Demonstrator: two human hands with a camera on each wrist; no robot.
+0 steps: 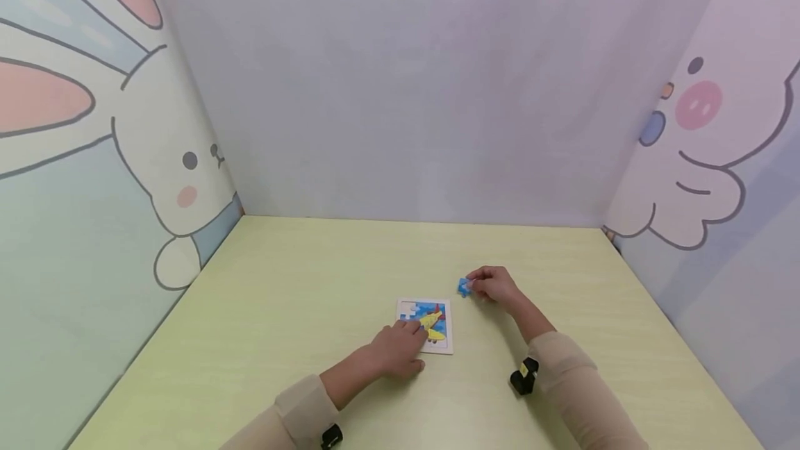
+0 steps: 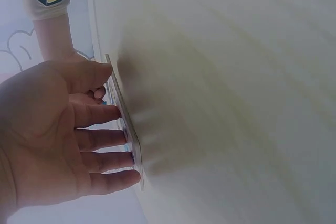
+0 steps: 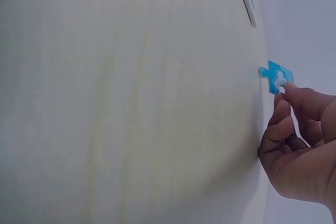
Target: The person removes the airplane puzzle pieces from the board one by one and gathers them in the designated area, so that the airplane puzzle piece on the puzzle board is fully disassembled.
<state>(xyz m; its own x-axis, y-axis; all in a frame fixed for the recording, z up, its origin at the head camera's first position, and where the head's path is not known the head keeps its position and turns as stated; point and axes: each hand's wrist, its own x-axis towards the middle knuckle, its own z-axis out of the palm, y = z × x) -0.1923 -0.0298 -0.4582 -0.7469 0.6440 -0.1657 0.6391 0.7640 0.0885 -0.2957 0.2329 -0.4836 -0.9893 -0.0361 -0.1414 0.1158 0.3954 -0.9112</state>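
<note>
A white-framed jigsaw puzzle (image 1: 440, 346) with a yellow plane on blue lies on the table, its upper left corner showing bare white backing. My left hand (image 1: 397, 349) rests on the puzzle's left side, fingers extended over it. In the left wrist view the fingertips of that left hand (image 2: 58, 135) touch the board along its edge. Up and to the right of the board, my right hand (image 1: 496, 285) pinches a blue puzzle piece (image 1: 463, 287). The right wrist view shows this blue piece (image 3: 278, 77), with a white patch, between thumb and finger of the right hand (image 3: 304, 140).
The pale yellow table (image 1: 312, 262) reaches back to a plain wall (image 1: 425, 89). Side walls carry a painted rabbit (image 1: 181, 186) at left and a white cartoon animal (image 1: 700, 151) at right. A black strap (image 1: 525, 376) hangs at the right sleeve.
</note>
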